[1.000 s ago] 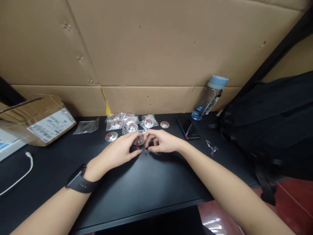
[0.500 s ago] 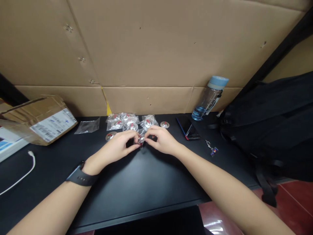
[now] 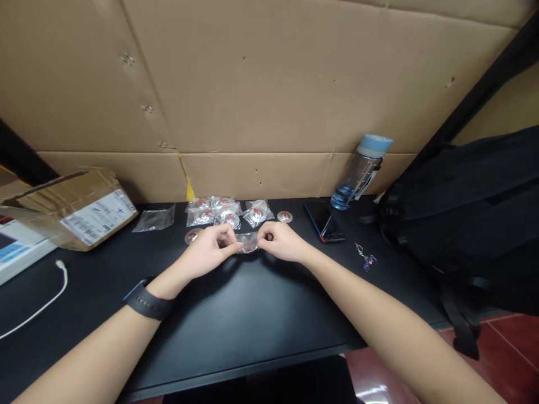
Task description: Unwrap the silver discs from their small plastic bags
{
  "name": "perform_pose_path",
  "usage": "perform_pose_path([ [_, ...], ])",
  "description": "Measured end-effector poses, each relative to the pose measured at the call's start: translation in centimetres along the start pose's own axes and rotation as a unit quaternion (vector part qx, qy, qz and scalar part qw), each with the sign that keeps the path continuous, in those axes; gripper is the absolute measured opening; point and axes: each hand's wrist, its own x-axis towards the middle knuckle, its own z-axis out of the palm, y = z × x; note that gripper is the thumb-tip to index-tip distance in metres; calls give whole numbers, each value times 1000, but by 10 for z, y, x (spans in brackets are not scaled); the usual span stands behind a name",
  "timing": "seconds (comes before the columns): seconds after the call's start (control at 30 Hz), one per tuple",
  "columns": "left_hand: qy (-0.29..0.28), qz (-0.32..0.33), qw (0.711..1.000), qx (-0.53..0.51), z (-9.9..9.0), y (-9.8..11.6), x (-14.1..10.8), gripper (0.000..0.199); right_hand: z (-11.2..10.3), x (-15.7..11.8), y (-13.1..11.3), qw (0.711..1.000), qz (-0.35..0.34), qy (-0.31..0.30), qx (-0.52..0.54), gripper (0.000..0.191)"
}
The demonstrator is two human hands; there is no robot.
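Between both hands, a clear plastic bag [image 3: 248, 241] is held just above the black desk, and a bit of red shows through it. My left hand [image 3: 213, 247] pinches its left side with thumb and fingers. At the right side, my right hand [image 3: 280, 241] grips it with closed fingertips. Just behind are bagged silvery discs with red straps, like finger cymbals [image 3: 227, 219], in a cluster, and another bagged disc [image 3: 256, 213]. A loose disc [image 3: 192, 235] lies partly hidden by my left hand, and another loose disc [image 3: 285, 216] sits beyond my right hand.
A flat clear bag [image 3: 155, 219] lies left of the cluster. Farther left are a cardboard box [image 3: 96, 210] and a white cable [image 3: 59, 286]. On the right are a phone [image 3: 324, 221], a keychain [image 3: 369, 261], a water bottle [image 3: 353, 174] and a black backpack [image 3: 467, 219].
The hands have moved slightly apart. The bag is now stretched between them, where a silvery and red piece showed before. The view has shifted a little.
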Motion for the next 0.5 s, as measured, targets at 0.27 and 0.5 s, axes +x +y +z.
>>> perform_pose_path([
  [0.27,56,12,997,58,8,-4,-2,30,1,-6,-4,990,-117,51,-53,25],
  [0.5,29,100,983,152,8,-3,1,23,-4,-6,-8,988,-139,-21,-63,25],
])
